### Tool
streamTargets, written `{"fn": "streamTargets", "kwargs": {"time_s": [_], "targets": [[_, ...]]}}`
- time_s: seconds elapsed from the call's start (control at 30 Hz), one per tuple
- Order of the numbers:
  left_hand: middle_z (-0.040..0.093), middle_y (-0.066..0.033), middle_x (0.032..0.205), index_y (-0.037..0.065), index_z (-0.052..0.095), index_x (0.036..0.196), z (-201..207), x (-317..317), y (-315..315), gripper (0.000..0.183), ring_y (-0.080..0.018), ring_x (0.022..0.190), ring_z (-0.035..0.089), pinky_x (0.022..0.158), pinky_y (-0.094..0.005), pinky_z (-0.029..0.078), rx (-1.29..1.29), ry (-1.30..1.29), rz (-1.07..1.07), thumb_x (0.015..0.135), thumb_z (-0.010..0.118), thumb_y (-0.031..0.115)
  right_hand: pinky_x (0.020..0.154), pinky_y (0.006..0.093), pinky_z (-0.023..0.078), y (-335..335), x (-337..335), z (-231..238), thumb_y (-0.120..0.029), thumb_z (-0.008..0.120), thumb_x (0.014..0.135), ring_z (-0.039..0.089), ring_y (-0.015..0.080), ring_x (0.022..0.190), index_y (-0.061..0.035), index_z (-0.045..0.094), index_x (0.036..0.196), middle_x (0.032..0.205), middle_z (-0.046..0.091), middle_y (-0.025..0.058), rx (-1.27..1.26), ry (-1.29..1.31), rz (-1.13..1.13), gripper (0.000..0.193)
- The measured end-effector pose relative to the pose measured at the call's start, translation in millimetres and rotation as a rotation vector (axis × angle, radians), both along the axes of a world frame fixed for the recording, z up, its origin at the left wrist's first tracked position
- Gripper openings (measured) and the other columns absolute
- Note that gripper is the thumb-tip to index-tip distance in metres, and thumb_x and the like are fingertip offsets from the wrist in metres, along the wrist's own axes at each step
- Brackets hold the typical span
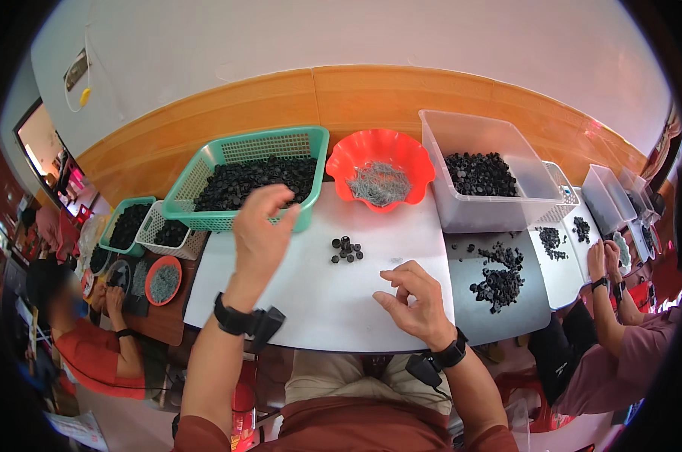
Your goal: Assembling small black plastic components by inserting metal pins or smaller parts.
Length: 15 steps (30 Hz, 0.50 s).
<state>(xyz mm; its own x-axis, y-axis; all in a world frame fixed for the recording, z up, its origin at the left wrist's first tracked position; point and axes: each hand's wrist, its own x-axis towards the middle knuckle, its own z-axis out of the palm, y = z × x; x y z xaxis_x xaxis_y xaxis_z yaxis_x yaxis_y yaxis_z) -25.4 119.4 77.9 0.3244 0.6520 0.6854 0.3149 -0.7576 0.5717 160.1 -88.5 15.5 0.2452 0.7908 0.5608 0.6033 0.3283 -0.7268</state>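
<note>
My left hand (262, 232) is raised at the front rim of the green basket (320, 162), thumb and fingers apart, with nothing visible in it. Heaped inside that basket are many small black round parts (258, 181). Over the white tabletop (318, 297) is my right hand (416, 305), its fingers loosely bent and a gap between thumb and forefinger; nothing shows in it. A small cluster of black parts (346, 250) lies on the white surface between the two hands. Behind it stands a red scalloped bowl (342, 154) with thin grey metal pins (380, 184).
A clear plastic bin (480, 215) of black parts stands at the back right. Loose black piles (499, 290) lie on a dark grey board (537, 301). Co-workers sit left (103, 339) and right (612, 361), with baskets and bowls nearby. An orange panel (371, 90) backs the table.
</note>
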Motion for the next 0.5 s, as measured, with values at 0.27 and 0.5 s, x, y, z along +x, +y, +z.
{"fn": "streamTargets", "kwargs": {"time_s": [0.27,0.5], "targets": [[0.07,-0.0104,0.104,0.003,0.072,0.098,-56.3,33.8,-44.9,0.019,-0.0315,0.101,0.063,0.091,-0.0415,0.052,-0.013,0.328,-0.328,0.083,0.075,0.013,0.047,0.0265,0.044,-1.2,-0.1,0.0,-0.008,0.082,0.082,0.053,0.0114,0.051,-0.0032,0.07,0.107,0.088,0.063,0.008,-0.007,0.004,-0.018,0.028],[0.064,-0.0094,0.123,0.002,0.075,0.101,-55.8,44.6,-49.0,0.021,-0.0308,0.12,0.053,0.096,-0.0396,0.05,0.171,0.572,-0.292,0.083,0.075,0.013,0.048,0.0254,0.042,-1.6,-1.6,2.9,-0.005,0.08,0.082,0.051,0.0096,0.053,-0.0023,0.07,0.106,0.084,0.062,0.007,0.005,0.037,-0.033,0.026]]}}
